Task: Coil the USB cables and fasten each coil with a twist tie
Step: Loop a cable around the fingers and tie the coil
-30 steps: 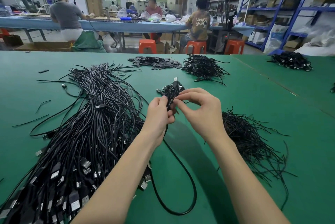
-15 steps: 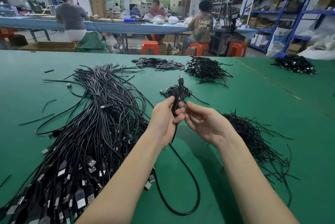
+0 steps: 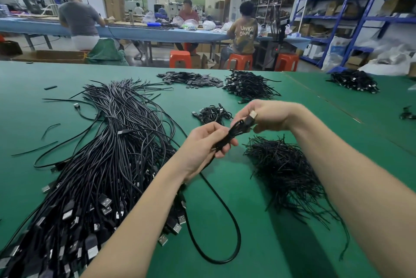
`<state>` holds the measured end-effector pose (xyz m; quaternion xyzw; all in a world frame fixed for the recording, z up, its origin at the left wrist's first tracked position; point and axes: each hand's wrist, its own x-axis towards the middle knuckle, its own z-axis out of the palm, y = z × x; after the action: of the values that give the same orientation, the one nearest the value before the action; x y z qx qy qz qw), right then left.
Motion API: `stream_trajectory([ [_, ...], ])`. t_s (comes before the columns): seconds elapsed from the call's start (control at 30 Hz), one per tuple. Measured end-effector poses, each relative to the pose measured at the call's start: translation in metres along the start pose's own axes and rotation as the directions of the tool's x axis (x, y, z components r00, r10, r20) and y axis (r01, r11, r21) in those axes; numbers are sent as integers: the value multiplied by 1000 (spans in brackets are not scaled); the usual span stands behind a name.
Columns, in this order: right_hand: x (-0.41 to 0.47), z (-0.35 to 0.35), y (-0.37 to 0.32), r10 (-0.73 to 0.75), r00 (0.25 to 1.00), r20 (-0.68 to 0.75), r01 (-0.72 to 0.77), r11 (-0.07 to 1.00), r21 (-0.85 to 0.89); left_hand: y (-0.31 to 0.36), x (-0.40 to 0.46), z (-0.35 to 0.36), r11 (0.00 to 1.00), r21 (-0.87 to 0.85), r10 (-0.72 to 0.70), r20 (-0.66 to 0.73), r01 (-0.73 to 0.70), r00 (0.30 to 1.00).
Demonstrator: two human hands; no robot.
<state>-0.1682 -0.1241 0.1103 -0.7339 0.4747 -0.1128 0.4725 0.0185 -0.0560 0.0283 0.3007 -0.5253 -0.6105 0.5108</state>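
Left hand (image 3: 206,142) grips the coiled cable (image 3: 234,131); right hand (image 3: 267,117) pinches what looks like its USB plug (image 3: 251,117) above the bench (image 3: 258,187).

1 wide-angle view from the person's head looks forward and down across the green table (image 3: 292,244). Both forearms reach in from the bottom edge, close to the lens; the left hand (image 3: 202,144) and right hand (image 3: 267,115) sit near mid-frame. Straight lines bend toward the edges.

Blue shelving (image 3: 351,16) lines the right wall — orange stools (image 3: 180,59) front a long blue workbench (image 3: 139,32) under strip lights.
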Motion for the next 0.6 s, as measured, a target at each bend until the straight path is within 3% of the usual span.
stream_trajectory([
  [0.07, 0, -8, -23, 30, 1000, 8, -27, 955, -295, -4, 2, 1, 993, 119, 15, -24, -12, 1000],
  [0.2, 8, 6, -53, -57, 990, -133, -55, 703, -709, -14, 6, 4, 959, 284, 74, -150, -29, 986],
  [0.27, 11, 20, -55, -180, 966, -184, -23, 651, -759, -17, 9, 4, 971, 239, 92, -255, -29, 963],
  [0.43, 2, 38, -39, -437, 870, -228, 166, 695, -699, -17, 13, -7, 1000, -3, -4, -404, 3, 915],
  [0.6, -8, 37, -26, -425, 879, -217, 202, 742, -639, -20, 10, -8, 990, 132, 95, -408, -44, 908],
])
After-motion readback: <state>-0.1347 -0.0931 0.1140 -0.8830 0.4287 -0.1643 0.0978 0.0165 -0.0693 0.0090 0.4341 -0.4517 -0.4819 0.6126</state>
